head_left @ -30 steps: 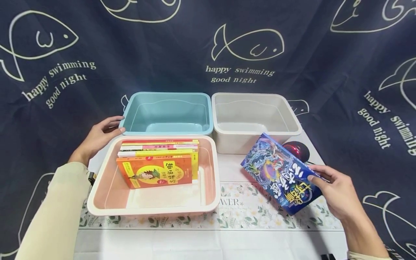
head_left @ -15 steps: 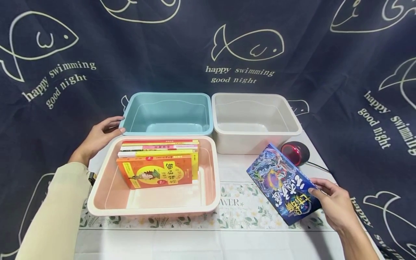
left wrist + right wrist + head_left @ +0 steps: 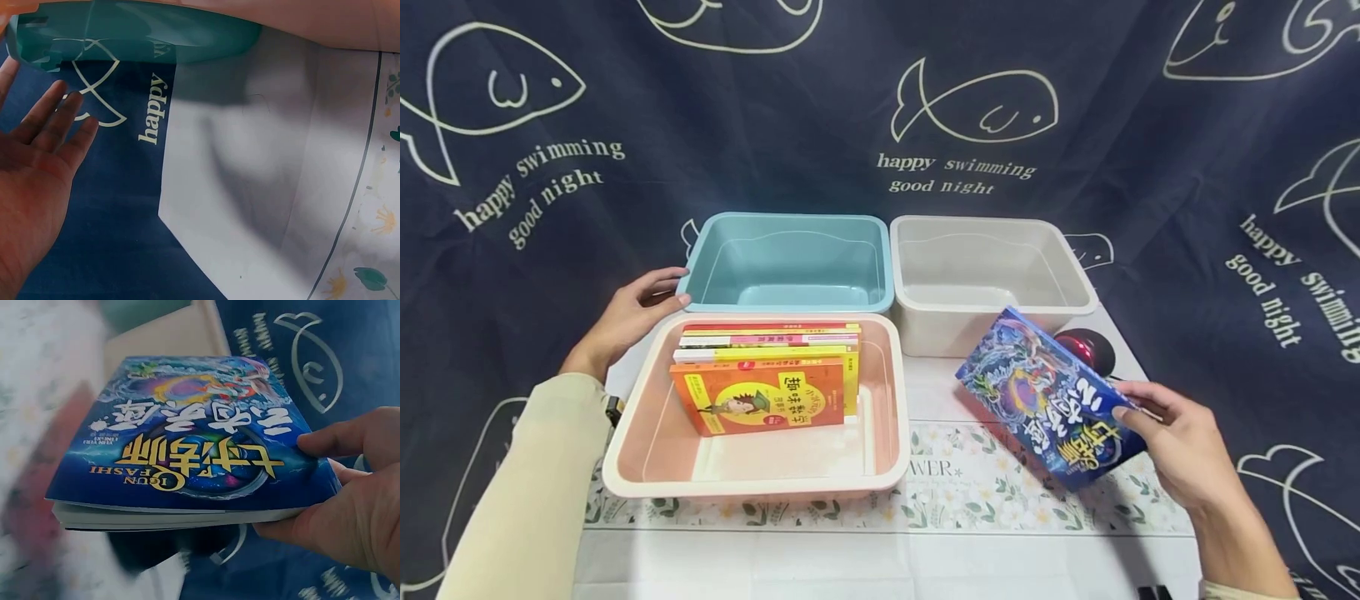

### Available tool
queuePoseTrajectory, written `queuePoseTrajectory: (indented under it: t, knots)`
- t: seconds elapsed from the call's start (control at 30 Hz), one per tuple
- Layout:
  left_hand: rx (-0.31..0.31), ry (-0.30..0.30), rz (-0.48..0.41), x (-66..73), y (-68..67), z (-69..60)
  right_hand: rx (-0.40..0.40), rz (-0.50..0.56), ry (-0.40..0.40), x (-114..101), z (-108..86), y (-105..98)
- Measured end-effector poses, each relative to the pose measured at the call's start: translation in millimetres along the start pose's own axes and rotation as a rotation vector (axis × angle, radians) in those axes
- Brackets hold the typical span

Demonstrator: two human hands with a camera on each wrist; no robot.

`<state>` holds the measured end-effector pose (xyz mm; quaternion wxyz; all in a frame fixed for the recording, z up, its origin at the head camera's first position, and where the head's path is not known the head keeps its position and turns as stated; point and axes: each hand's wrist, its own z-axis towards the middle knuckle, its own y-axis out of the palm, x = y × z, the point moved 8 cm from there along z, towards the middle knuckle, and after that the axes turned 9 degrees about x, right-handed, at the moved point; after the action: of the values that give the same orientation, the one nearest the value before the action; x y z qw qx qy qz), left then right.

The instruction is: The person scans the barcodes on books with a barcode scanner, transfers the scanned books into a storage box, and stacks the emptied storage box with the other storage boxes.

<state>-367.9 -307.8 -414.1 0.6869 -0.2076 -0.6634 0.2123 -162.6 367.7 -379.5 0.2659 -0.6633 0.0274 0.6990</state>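
My right hand (image 3: 1180,446) pinches a thick blue book (image 3: 1048,396) by its right edge, thumb on the illustrated cover. In the right wrist view the same book (image 3: 187,437) is tilted, its white page edges facing the camera. At the left side of the light-blue bin (image 3: 790,258) is my left hand (image 3: 628,317), its fingertips at the rim. The left wrist view shows that hand (image 3: 37,169) with several fingers extended and nothing in the palm. A peach bin (image 3: 752,489) in front holds several upright books, the nearest an orange book (image 3: 767,400).
Beside the light-blue bin stands a grey-white bin (image 3: 992,310) with nothing in it. A black rounded device with a red glow (image 3: 1092,348) sits behind the blue book. White cloth with a floral band (image 3: 970,500) covers the table; a dark fish-print curtain (image 3: 820,117) hangs behind.
Half a second ago the blue book dipped toward the table's front; now my right hand has it raised again, partly covering the black device. My left hand stays at the light-blue bin.
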Motion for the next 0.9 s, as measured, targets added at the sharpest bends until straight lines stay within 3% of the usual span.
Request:
queuePoseTrajectory:
  t: [0.23,0.33,0.5,0.57,0.73,0.9]
  knots:
    - [-0.001,-0.005,0.0,0.0,-3.0,-0.8,-0.034,-0.229,-0.191,-80.2,24.1,17.8]
    - [-0.001,-0.007,-0.002,-2.4,-1.6,0.0,-0.056,-0.212,-0.239,-108.3,34.4,28.9]
    - [0.003,-0.001,0.001,-4.2,0.0,1.6,-0.102,-0.082,-0.255,-142.8,53.7,52.6]
    - [0.004,0.006,0.003,-3.4,0.4,1.3,-0.138,0.031,-0.239,-153.2,62.7,63.0]
    - [0.0,-0.003,0.003,-2.3,0.7,1.0,-0.194,0.183,-0.22,-176.7,81.6,89.7]
    - [0.004,-0.009,0.0,-2.9,0.1,0.7,-0.233,0.23,-0.239,-195.6,96.9,122.7]
